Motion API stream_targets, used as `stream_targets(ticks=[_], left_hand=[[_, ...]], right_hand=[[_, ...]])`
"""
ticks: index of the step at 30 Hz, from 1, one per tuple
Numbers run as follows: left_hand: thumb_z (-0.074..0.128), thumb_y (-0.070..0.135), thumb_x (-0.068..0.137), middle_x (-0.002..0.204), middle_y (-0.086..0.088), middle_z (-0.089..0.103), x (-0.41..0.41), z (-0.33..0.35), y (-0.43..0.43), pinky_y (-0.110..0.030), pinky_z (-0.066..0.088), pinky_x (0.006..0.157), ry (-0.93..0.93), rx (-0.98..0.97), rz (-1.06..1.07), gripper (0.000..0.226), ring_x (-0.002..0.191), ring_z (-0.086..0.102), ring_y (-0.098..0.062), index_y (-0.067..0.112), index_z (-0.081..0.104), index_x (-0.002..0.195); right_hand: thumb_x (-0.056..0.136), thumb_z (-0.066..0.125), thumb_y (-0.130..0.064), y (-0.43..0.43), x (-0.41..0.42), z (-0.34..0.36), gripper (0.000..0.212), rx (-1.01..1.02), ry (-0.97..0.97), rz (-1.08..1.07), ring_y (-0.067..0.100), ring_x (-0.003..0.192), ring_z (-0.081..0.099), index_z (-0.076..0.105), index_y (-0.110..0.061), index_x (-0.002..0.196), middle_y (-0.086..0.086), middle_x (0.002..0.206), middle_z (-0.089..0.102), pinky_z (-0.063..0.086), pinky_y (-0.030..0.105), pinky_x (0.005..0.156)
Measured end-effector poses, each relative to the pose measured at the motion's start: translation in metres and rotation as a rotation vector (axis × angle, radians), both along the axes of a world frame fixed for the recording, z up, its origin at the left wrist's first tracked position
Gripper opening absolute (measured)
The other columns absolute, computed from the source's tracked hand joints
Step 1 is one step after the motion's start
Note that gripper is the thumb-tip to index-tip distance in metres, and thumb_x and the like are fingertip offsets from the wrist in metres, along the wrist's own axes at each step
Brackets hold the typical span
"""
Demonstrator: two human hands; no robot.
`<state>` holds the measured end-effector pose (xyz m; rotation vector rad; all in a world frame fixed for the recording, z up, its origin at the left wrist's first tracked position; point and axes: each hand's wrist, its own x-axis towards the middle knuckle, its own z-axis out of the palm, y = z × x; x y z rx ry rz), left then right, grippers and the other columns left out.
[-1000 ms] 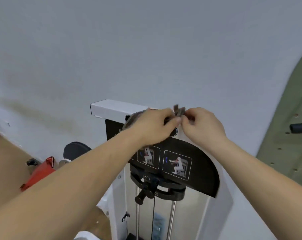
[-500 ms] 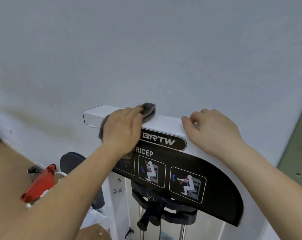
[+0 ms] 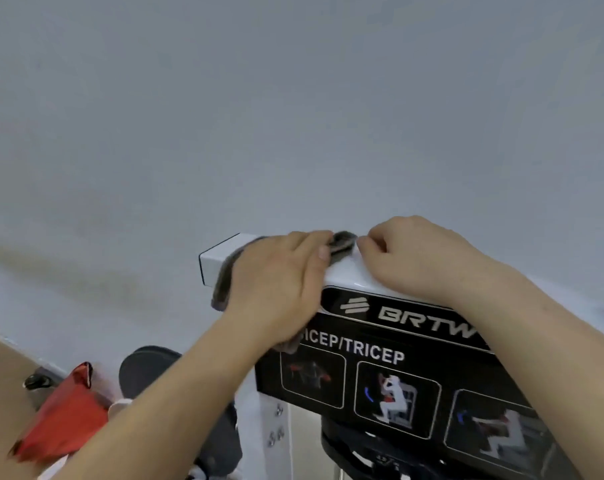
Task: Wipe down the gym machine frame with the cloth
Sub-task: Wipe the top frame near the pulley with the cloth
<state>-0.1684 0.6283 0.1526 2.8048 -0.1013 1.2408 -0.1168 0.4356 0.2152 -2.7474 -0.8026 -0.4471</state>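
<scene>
The white top beam of the gym machine frame (image 3: 221,259) runs from centre left to the right, with a black BRTW and TRICEP label panel (image 3: 390,358) below it. A dark grey cloth (image 3: 344,244) lies over the beam. My left hand (image 3: 276,289) lies flat on the cloth and presses it onto the beam; cloth edges stick out at the fingertips and at the hand's left side. My right hand (image 3: 418,258) rests on the beam just right of the cloth, fingers curled with nothing in them.
A plain pale wall fills the view behind the machine. Below left are a red bag (image 3: 61,417) on a brown floor and a round black pad (image 3: 148,365). A black adjustment mechanism (image 3: 363,455) hangs under the label panel.
My left hand has slid the cloth to the right along the beam, up against my right hand. The view has moved closer to the machine.
</scene>
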Motion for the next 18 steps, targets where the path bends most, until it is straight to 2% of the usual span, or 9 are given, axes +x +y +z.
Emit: stream_targets(ticks=[2,4,7,10,12,15,17,18], left_hand=[[0.022,0.045,0.107,0.127,0.011,0.068,-0.003,-0.003,0.006,-0.036,0.048,0.090,-0.029,0.050,-0.148,0.052,0.110,0.064,-0.017,0.030,0.063,0.136],[0.024,0.045,0.107,0.133,0.013,0.064,-0.005,0.001,0.033,-0.032,0.046,0.090,0.030,0.143,-0.273,0.050,0.115,0.062,-0.014,0.031,0.060,0.139],[0.024,0.046,0.107,0.132,0.014,0.065,0.001,-0.002,0.090,-0.028,0.044,0.082,-0.026,0.243,-0.257,0.051,0.113,0.064,-0.014,0.032,0.061,0.139],[0.031,0.040,0.106,0.108,0.007,0.073,0.009,-0.014,0.096,-0.033,0.044,0.073,-0.213,0.091,-0.100,0.047,0.090,0.067,-0.023,0.024,0.074,0.116],[0.032,0.036,0.106,0.099,0.003,0.071,0.014,-0.024,0.065,-0.039,0.045,0.077,-0.263,-0.001,-0.091,0.045,0.084,0.064,-0.027,0.019,0.074,0.107],[0.031,0.040,0.108,0.110,-0.001,0.069,0.010,-0.029,0.057,-0.045,0.049,0.083,-0.280,0.124,-0.229,0.048,0.094,0.064,-0.028,0.017,0.072,0.120],[0.035,0.039,0.108,0.113,-0.003,0.070,0.012,-0.024,0.094,-0.045,0.051,0.083,-0.281,0.270,-0.299,0.046,0.097,0.065,-0.029,0.015,0.071,0.126],[0.035,0.039,0.108,0.112,-0.003,0.071,0.013,-0.023,0.115,-0.044,0.052,0.081,-0.291,0.276,-0.278,0.046,0.096,0.066,-0.029,0.015,0.072,0.125]], right_hand=[[0.104,0.038,-0.048,0.023,0.006,-0.007,0.040,-0.003,0.008,-0.019,0.024,0.084,0.061,0.053,-0.025,0.075,-0.003,0.083,0.061,0.045,0.035,0.069],[0.104,0.034,-0.056,0.028,0.004,-0.012,0.046,-0.010,0.011,-0.043,0.020,0.082,0.061,0.056,-0.026,0.078,-0.004,0.084,0.062,0.048,0.036,0.070],[0.101,0.023,-0.067,0.024,-0.008,-0.013,0.063,-0.034,-0.001,-0.061,0.015,0.083,0.060,0.063,-0.022,0.085,-0.005,0.089,0.061,0.053,0.039,0.077],[0.103,0.022,-0.062,0.038,-0.018,-0.012,0.055,-0.048,-0.039,-0.082,0.016,0.098,0.059,0.065,-0.029,0.094,-0.011,0.098,0.058,0.052,0.038,0.083],[0.106,0.023,-0.052,0.059,-0.025,-0.020,0.046,-0.053,-0.093,-0.111,0.018,0.100,0.056,0.059,-0.028,0.089,-0.009,0.095,0.054,0.050,0.038,0.081],[0.108,0.018,-0.046,0.072,-0.035,-0.036,0.045,-0.050,-0.245,-0.207,0.018,0.098,0.055,0.054,-0.028,0.089,-0.009,0.091,0.053,0.050,0.039,0.078],[0.106,0.012,-0.048,0.070,-0.043,-0.043,0.051,-0.022,-0.286,-0.231,0.016,0.095,0.057,0.053,-0.028,0.084,-0.009,0.086,0.056,0.051,0.038,0.076],[0.106,0.009,-0.048,0.069,-0.044,-0.044,0.054,-0.014,-0.288,-0.234,0.016,0.096,0.058,0.054,-0.028,0.084,-0.010,0.086,0.057,0.051,0.038,0.076]])
